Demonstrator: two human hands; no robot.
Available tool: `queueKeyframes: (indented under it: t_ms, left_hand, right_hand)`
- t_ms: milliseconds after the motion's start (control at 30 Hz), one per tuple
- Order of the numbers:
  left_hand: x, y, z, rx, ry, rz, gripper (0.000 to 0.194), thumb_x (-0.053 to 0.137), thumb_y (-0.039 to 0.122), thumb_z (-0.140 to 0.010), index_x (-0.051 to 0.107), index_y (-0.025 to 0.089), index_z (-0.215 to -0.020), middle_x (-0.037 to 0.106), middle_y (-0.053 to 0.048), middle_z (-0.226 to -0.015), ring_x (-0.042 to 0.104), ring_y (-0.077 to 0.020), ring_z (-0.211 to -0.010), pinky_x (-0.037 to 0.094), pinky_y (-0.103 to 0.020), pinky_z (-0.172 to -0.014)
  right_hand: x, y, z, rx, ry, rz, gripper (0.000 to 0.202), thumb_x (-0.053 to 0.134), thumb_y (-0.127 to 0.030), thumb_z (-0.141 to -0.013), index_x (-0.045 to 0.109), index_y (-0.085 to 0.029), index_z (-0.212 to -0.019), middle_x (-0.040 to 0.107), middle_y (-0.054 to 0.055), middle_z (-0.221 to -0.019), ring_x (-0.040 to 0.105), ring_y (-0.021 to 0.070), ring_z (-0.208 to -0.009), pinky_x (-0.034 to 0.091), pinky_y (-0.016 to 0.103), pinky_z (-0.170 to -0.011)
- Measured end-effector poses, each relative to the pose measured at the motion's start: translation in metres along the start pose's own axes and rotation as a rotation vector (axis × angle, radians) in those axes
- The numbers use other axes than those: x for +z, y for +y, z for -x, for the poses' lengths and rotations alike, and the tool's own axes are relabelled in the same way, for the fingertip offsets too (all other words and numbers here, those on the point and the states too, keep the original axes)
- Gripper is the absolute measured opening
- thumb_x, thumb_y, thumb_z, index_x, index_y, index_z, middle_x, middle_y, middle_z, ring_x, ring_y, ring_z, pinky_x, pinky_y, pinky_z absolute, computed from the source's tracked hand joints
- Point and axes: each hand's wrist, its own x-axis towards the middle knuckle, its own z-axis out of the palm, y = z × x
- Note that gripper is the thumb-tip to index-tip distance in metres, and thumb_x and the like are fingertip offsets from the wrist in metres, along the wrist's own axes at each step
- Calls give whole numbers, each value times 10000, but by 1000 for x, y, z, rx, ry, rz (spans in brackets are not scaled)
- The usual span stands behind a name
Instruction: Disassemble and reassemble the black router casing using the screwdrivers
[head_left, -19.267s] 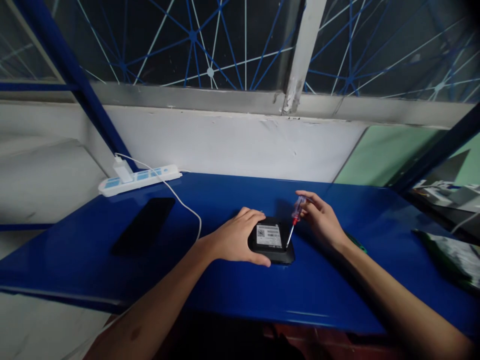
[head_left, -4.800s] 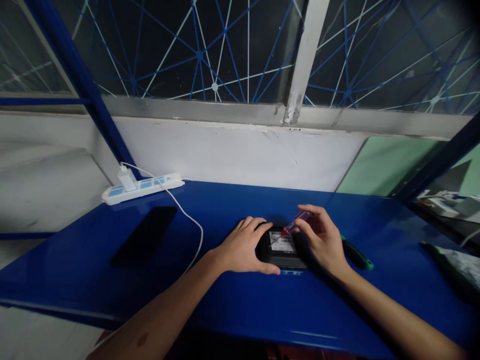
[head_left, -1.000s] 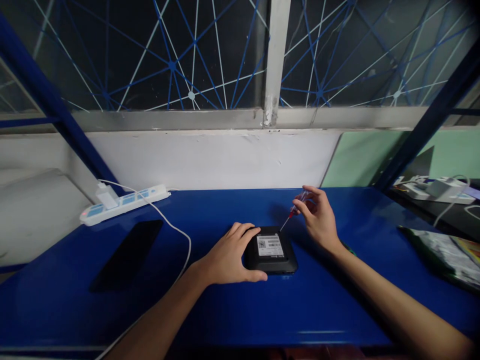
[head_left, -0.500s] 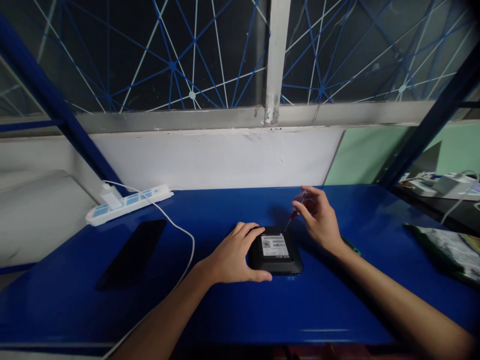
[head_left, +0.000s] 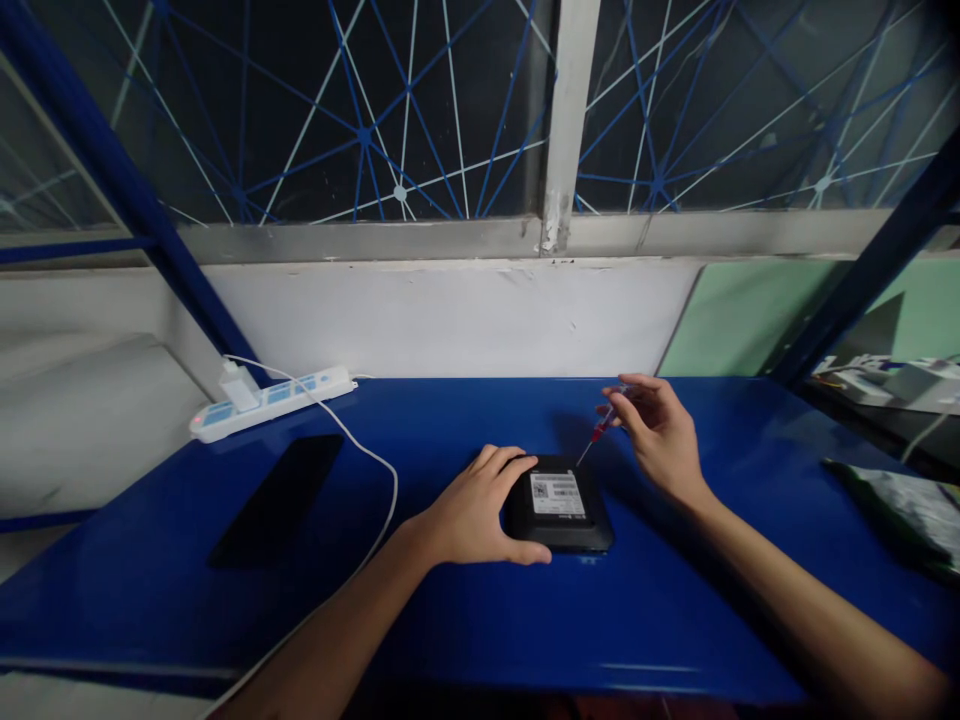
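Black device (head_left: 562,532), flat on the blue table (head_left: 450,620) near its middle, label (head_left: 557,495) up. Leftmost on the table, power strip (head_left: 277,402); nearer its front edge, dark slab (head_left: 277,500). Next, left hand (head_left: 466,512), clamped around the device's left side. Then right hand (head_left: 667,440), fingertips together on screwdriver (head_left: 602,428), aimed at the far right corner of the casing. Could skid and scratch there, given the slant and light pinch. Different from a few seconds earlier: tip at that corner, not over the label.
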Motion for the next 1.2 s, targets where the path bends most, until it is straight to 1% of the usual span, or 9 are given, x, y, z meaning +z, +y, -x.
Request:
queueKeyframes:
  t_ms: [133, 300, 367, 533, 600, 767, 833, 1100, 1200]
  left_hand:
    - [0, 0, 0, 5, 2, 10, 1090, 754, 748, -606, 399, 218, -1491, 433, -136, -1491, 386, -395, -1352, 400, -588, -1097]
    - [0, 0, 0, 9, 11, 23, 1090, 756, 750, -595, 403, 232, -1486, 442, -130, -1482, 390, -404, -1346, 401, -602, -1084]
    - [0, 0, 0, 9, 9, 26, 1079, 755, 744, -599, 399, 244, -1487, 436, -126, -1488, 388, -410, -1347, 404, -606, -1078]
    - [-1, 0, 1, 4, 0, 31, 1059, 766, 712, -606, 402, 238, -1481, 437, -127, -1488, 387, -415, -1347, 399, -595, -1083]
    - [-1, -1, 1, 5, 1, 34, 1052, 767, 709, -608, 406, 242, -1479, 446, -124, -1482, 392, -408, -1344, 400, -587, -1085]
    - [-2, 1, 1, 6, 5, 27, 1078, 758, 751, -606, 413, 220, -1479, 437, -136, -1493, 389, -401, -1348, 396, -580, -1096]
    - [-3, 2, 1, 6, 3, 24, 1086, 754, 756, -608, 410, 209, -1481, 435, -140, -1491, 392, -400, -1344, 399, -584, -1091]
    - [0, -2, -1, 18, 8, 35, 1069, 763, 742, -600, 419, 235, -1476, 454, -131, -1473, 403, -395, -1336, 405, -579, -1088]
    - [0, -2, -1, 15, 15, 36, 1061, 763, 742, -599, 420, 252, -1475, 456, -124, -1471, 408, -397, -1330, 408, -586, -1079]
  right_hand:
    - [1, -1, 4, 37, -37, -19, 277, 617, -405, -912, 610, -246, -1138, 710, 67, -1076, 720, 190, -811, 585, 376, -738]
    - [1, 7, 3, -18, 1, 51, 244, 688, -401, -862, 611, -260, -1045, 630, -17, -790, 642, 152, -660, 557, 328, -628]
    - [0, 7, 1, -31, 3, 79, 259, 702, -395, -850, 629, -255, -1055, 623, -17, -772, 632, 152, -659, 560, 332, -634]
    - [1, 0, 3, 68, -37, 11, 311, 627, -423, -906, 596, -257, -1167, 703, 66, -1079, 717, 209, -899, 574, 364, -723]
    - [1, 1, 5, 77, -43, -8, 290, 599, -441, -923, 584, -267, -1154, 687, 60, -1115, 720, 210, -905, 570, 358, -707]
    - [2, 7, 6, 8, -26, 33, 285, 680, -418, -874, 587, -271, -1100, 607, -34, -787, 643, 139, -657, 534, 302, -622]
    - [3, 6, 6, -15, -25, 43, 275, 702, -403, -857, 604, -262, -1073, 585, -43, -743, 597, 121, -592, 527, 295, -598]
    - [4, -4, 9, 40, -78, -15, 269, 544, -421, -956, 578, -283, -1184, 694, 66, -1115, 736, 205, -845, 593, 374, -699]
    - [5, 0, 10, 17, -38, -5, 239, 604, -429, -923, 587, -279, -1109, 682, 31, -987, 722, 187, -773, 590, 348, -661]
